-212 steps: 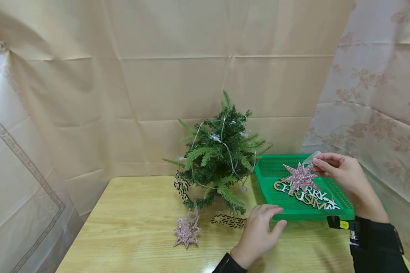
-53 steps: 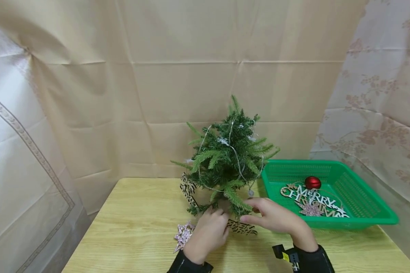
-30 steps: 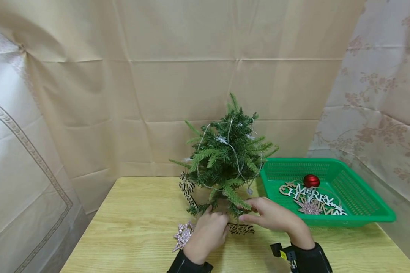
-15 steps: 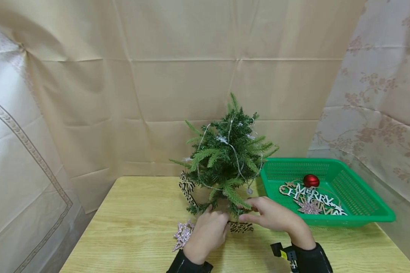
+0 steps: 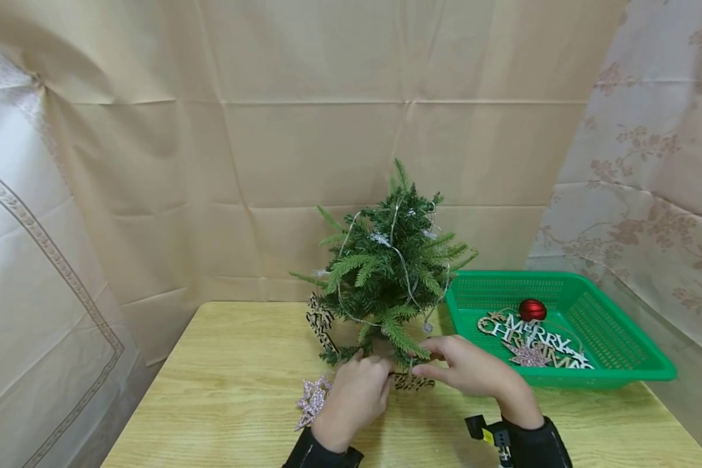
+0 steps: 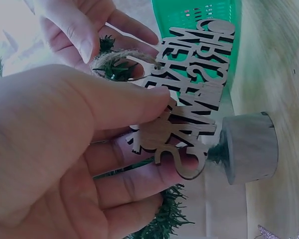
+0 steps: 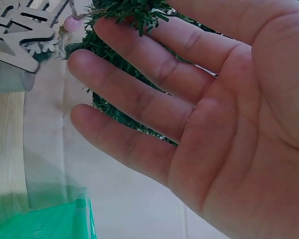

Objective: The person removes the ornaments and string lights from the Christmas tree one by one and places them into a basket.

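Note:
A small green Christmas tree [image 5: 389, 273] with a light string stands on the wooden table [image 5: 222, 390]. At its lowest front branches my left hand [image 5: 370, 383] pinches a wooden lettered ornament [image 5: 412, 382] between thumb and fingers. The left wrist view shows this ornament [image 6: 189, 114] and its twine loop [image 6: 120, 56] close up. My right hand [image 5: 427, 357] is beside it on the right. Its fingers [image 7: 139, 94] are straight and lie against a low branch near the loop. It holds nothing that I can see.
A pink glitter star [image 5: 312, 402] lies on the table left of my left hand. Another wooden ornament [image 5: 322, 325] hangs on the tree's left side. The green basket [image 5: 620, 351] at the right holds a red ball [image 5: 532, 309], a lettered sign [image 5: 532, 337] and a pink star [image 5: 526, 356].
Seven seconds ago my right hand held a pink star over the basket. Both hands have since moved to the tree's base. Over the last second the wooden ornament has risen slightly toward the branch.

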### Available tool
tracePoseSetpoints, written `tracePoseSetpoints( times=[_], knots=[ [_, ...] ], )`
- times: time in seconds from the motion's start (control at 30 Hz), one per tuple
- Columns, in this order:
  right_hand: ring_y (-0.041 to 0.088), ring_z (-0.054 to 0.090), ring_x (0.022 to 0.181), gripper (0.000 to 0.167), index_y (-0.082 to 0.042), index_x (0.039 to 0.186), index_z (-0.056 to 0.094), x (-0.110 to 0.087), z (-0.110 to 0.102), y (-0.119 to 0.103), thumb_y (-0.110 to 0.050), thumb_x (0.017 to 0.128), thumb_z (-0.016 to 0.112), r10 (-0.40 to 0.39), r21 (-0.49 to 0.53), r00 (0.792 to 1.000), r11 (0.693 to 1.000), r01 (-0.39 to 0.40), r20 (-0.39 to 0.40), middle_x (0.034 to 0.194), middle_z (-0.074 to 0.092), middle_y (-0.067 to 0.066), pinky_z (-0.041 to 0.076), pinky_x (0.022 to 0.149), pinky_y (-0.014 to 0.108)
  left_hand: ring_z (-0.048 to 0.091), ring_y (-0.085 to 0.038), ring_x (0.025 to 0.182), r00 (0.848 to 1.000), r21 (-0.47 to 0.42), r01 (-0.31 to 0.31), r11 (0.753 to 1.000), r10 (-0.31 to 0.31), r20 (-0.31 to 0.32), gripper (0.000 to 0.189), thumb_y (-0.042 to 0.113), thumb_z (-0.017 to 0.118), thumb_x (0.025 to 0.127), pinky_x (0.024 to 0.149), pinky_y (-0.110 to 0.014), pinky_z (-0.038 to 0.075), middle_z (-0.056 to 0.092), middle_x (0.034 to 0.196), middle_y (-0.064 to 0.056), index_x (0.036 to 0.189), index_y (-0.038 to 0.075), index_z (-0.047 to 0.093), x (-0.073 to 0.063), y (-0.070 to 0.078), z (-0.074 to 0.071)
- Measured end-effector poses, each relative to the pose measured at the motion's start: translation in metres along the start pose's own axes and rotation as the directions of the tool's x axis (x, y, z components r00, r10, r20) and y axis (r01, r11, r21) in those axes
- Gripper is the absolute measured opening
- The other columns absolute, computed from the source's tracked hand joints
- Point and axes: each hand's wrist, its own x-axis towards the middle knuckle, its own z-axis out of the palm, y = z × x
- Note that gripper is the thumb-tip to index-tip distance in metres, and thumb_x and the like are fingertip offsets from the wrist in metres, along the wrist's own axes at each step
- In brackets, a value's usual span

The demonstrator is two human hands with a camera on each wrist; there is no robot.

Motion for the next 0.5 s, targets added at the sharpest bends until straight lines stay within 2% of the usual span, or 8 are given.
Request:
tracePoseSetpoints(
  times=[0.13,0.23,0.3,0.5],
  knots=[
    [0.011,0.068,0.096,0.046,-0.006,0.13,0.065,-0.0008,-0.0005,-0.0004,-0.042,0.102,0.061,0.007,-0.006,1.0,1.0,-0.007,-0.003,0.108,0.069,-0.007,0.057,0.085,0.041,0.067,-0.012,0.075,1.0,-0.011,0.0,1.0,0.0,-0.026,0.005,0.019,0.073,0.095,0.089,-0.04,0.057,0.068,0.083,0.005,0.091,0.016,0.073,0.0003,0.0003,-0.0018],
    [0.012,0.068,0.096,0.047,-0.004,0.13,0.064,-0.0019,-0.001,-0.0011,-0.042,0.102,0.061,0.013,-0.009,1.0,1.0,-0.013,-0.01,0.107,0.069,-0.006,0.057,0.084,0.041,0.068,-0.013,0.076,0.999,-0.02,-0.009,1.0,0.008,-0.045,0.004,0.017,0.073,0.094,0.092,-0.042,0.056,0.069,0.083,0.004,0.09,0.015,0.073,0.0007,0.0004,-0.003],
    [0.013,0.068,0.097,0.049,-0.002,0.13,0.063,-0.0028,-0.0014,-0.0013,-0.042,0.102,0.061,0.016,-0.006,1.0,1.0,-0.016,-0.017,0.109,0.069,-0.004,0.057,0.084,0.04,0.068,-0.012,0.076,0.998,-0.028,-0.017,0.999,0.016,-0.058,0.004,0.016,0.074,0.093,0.095,-0.044,0.055,0.069,0.083,0.004,0.09,0.014,0.073,0.0009,0.0004,-0.0037],
    [0.012,0.068,0.095,0.05,-0.001,0.131,0.062,-0.0041,-0.0025,-0.0012,-0.041,0.103,0.06,0.021,0.018,1.0,1.0,-0.021,-0.022,0.112,0.07,0.001,0.057,0.08,0.033,0.068,-0.011,0.076,0.995,-0.039,-0.034,0.999,0.03,-0.094,0.003,0.015,0.075,0.091,0.094,-0.045,0.056,0.069,0.083,0.004,0.091,0.013,0.073,0.0004,0.0007,-0.0061]
  ],
)
